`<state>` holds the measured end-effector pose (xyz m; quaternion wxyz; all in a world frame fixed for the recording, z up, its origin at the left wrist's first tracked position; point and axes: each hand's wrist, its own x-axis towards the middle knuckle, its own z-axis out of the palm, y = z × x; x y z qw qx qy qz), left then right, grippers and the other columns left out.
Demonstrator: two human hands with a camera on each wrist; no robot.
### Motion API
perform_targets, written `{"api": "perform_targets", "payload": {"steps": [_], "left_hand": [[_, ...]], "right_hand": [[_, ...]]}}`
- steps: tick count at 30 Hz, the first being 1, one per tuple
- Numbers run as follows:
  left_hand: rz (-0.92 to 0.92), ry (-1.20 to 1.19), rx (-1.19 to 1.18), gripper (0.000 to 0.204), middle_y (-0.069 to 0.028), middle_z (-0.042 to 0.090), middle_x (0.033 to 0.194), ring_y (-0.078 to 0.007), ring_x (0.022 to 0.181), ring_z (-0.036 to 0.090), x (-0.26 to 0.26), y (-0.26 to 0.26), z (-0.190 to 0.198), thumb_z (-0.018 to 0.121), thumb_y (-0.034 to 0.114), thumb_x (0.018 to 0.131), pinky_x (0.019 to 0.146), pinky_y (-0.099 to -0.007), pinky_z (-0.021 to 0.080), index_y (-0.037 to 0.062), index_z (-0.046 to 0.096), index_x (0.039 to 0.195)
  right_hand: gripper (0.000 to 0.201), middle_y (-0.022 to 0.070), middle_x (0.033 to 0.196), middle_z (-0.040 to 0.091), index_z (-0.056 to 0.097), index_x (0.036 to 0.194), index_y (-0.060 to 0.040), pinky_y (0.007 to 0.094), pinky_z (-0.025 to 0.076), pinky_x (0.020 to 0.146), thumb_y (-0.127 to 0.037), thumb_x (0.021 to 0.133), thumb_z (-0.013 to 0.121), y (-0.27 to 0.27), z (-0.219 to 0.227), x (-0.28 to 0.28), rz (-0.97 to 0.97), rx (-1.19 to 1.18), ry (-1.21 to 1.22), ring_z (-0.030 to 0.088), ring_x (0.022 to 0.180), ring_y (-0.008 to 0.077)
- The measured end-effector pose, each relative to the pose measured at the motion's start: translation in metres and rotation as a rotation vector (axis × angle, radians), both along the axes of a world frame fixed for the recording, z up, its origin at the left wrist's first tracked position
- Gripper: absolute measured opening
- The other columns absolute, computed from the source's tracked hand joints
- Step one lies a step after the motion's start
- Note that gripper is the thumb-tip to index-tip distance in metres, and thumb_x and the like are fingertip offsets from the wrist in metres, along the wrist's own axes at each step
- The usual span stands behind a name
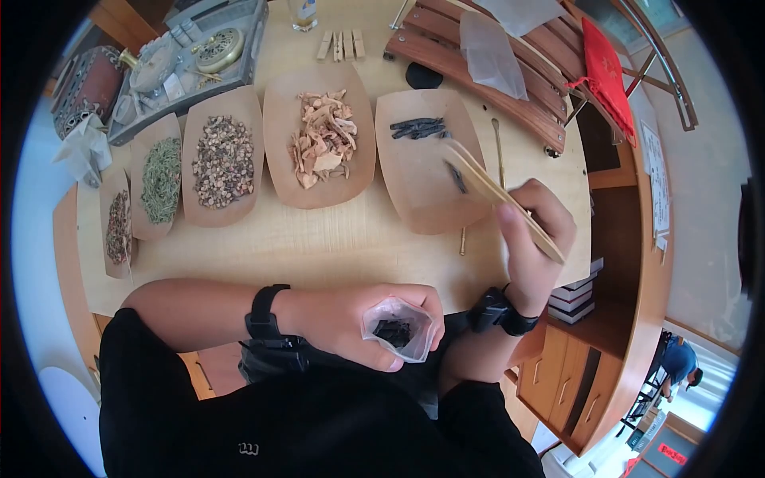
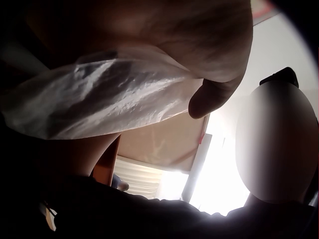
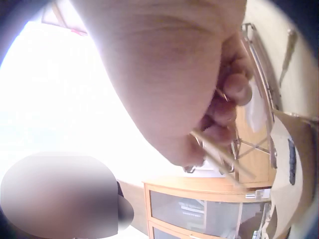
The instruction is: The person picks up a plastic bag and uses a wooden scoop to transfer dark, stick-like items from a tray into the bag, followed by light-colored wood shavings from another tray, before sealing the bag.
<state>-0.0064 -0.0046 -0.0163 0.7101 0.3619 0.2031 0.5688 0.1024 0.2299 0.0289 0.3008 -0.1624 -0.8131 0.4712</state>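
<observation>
My left hand (image 1: pixel 343 323) grips a small translucent bag (image 1: pixel 422 344) with its mouth facing up. Dark pieces (image 1: pixel 392 331) lie inside the bag. In the left wrist view the thumb presses on the crinkled side of the bag (image 2: pixel 114 99). Light wooden tweezers (image 1: pixel 494 191) are pinched in my right hand (image 1: pixel 540 231), and their tips reach over the rightmost paper tray (image 1: pixel 418 191). That tray has a small pile of dark sticks (image 1: pixel 416 128) at its far end and a single dark stick (image 1: pixel 457 178) near the tweezers. In the right wrist view the tweezer tips stand apart with nothing between them.
Further left stand paper trays of pale dried slices (image 1: pixel 323 143), dried buds (image 1: pixel 223 163), green needle-like herb (image 1: pixel 162 179) and a mixed herb (image 1: pixel 119 227). Behind are a grey tray (image 1: pixel 247 64), clothespins (image 1: pixel 339 45) and a slatted wooden rack (image 1: pixel 478 72). A thin brass tool (image 1: pixel 500 151) lies right.
</observation>
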Motion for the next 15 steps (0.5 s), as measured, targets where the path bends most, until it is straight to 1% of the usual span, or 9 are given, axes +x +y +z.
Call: {"api": "perform_targets", "payload": {"steps": [1, 2, 4, 6, 8, 11, 13, 14, 15], "left_hand": [[-0.015, 0.010, -0.003, 0.044, -0.0117, 0.060, 0.123, -0.0229, 0.116, 0.057, 0.000, 0.000, 0.001, 0.082, 0.021, 0.088, 0.102, -0.0405, 0.046, 0.0066, 0.054, 0.119], [-0.015, 0.010, -0.002, 0.044, -0.0117, 0.060, 0.123, -0.0229, 0.116, 0.057, 0.000, 0.000, 0.001, 0.082, 0.021, 0.088, 0.102, -0.0405, 0.046, 0.0066, 0.054, 0.119], [0.022, 0.310, 0.206, 0.040, -0.0114, 0.061, 0.120, -0.0244, 0.113, 0.059, -0.001, -0.001, 0.004, 0.080, 0.018, 0.086, 0.100, -0.0400, 0.048, 0.0056, 0.056, 0.116], [-0.019, 0.549, 0.347, 0.040, -0.0104, 0.063, 0.116, -0.0309, 0.106, 0.063, 0.002, -0.004, 0.016, 0.081, 0.011, 0.081, 0.093, -0.0401, 0.051, 0.0058, 0.058, 0.115], [-0.106, 0.608, 0.352, 0.044, -0.0097, 0.063, 0.113, -0.0319, 0.104, 0.063, 0.007, -0.008, 0.018, 0.082, 0.011, 0.080, 0.092, -0.0412, 0.052, 0.0069, 0.058, 0.117], [-0.107, 0.583, 0.271, 0.046, -0.0090, 0.064, 0.112, -0.0299, 0.104, 0.064, 0.006, -0.010, 0.021, 0.082, 0.011, 0.082, 0.093, -0.0404, 0.052, 0.0075, 0.057, 0.120], [-0.118, 0.574, 0.240, 0.046, -0.0081, 0.064, 0.113, -0.0276, 0.104, 0.064, 0.004, -0.009, 0.023, 0.081, 0.010, 0.083, 0.094, -0.0393, 0.052, 0.0073, 0.056, 0.121], [-0.118, 0.552, 0.191, 0.046, -0.0073, 0.065, 0.113, -0.0254, 0.104, 0.064, 0.004, -0.009, 0.023, 0.080, 0.009, 0.084, 0.095, -0.0382, 0.052, 0.0070, 0.056, 0.122], [-0.109, 0.559, 0.217, 0.046, -0.0073, 0.065, 0.113, -0.0254, 0.104, 0.064, 0.004, -0.009, 0.020, 0.080, 0.009, 0.084, 0.095, -0.0382, 0.052, 0.0070, 0.056, 0.122]], "right_hand": [[0.013, 0.0058, 0.074, 0.063, 0.074, 0.089, 0.0009, 0.0295, 0.041, 0.063, -0.010, 0.088, 0.081, -0.007, 0.007, -0.004, -0.065, 0.036, -0.133, 0.055, 0.067, 0.0153], [0.013, 0.0058, 0.074, 0.063, 0.074, 0.089, 0.0009, 0.0295, 0.041, 0.063, -0.010, 0.088, 0.081, -0.008, 0.006, -0.006, -0.065, 0.037, -0.132, 0.055, 0.067, 0.0153], [0.015, 0.0067, 0.076, 0.065, 0.075, 0.091, 0.0008, 0.0301, 0.042, 0.063, -0.012, 0.087, 0.083, -0.008, 0.005, -0.009, -0.081, 0.128, -0.098, 0.057, 0.067, 0.0158], [0.015, 0.0071, 0.078, 0.066, 0.075, 0.091, 0.0011, 0.0305, 0.043, 0.063, -0.011, 0.087, 0.083, -0.010, 0.008, -0.010, -0.087, 0.145, -0.098, 0.057, 0.068, 0.0159], [0.014, 0.0075, 0.079, 0.067, 0.075, 0.091, 0.0014, 0.0309, 0.043, 0.064, -0.010, 0.087, 0.083, -0.011, 0.009, -0.011, -0.095, 0.161, -0.096, 0.058, 0.068, 0.0161], [0.013, 0.0091, 0.080, 0.067, 0.076, 0.092, 0.0019, 0.0322, 0.045, 0.064, -0.009, 0.087, 0.082, -0.015, 0.015, -0.011, -0.103, 0.187, -0.134, 0.059, 0.069, 0.0196], [0.013, 0.0120, 0.084, 0.070, 0.076, 0.095, 0.0024, 0.0360, 0.049, 0.068, -0.008, 0.089, 0.080, -0.013, 0.019, -0.011, -0.036, 0.278, -0.167, 0.063, 0.073, 0.0269], [0.013, 0.0120, 0.084, 0.070, 0.076, 0.095, 0.0024, 0.0360, 0.049, 0.068, -0.008, 0.089, 0.080, -0.014, 0.022, -0.012, -0.040, 0.305, -0.156, 0.063, 0.073, 0.0269], [0.013, 0.0139, 0.088, 0.071, 0.077, 0.098, 0.0024, 0.0384, 0.051, 0.072, -0.007, 0.090, 0.078, -0.016, 0.024, -0.014, -0.054, 0.324, -0.138, 0.065, 0.078, 0.0305]]}}
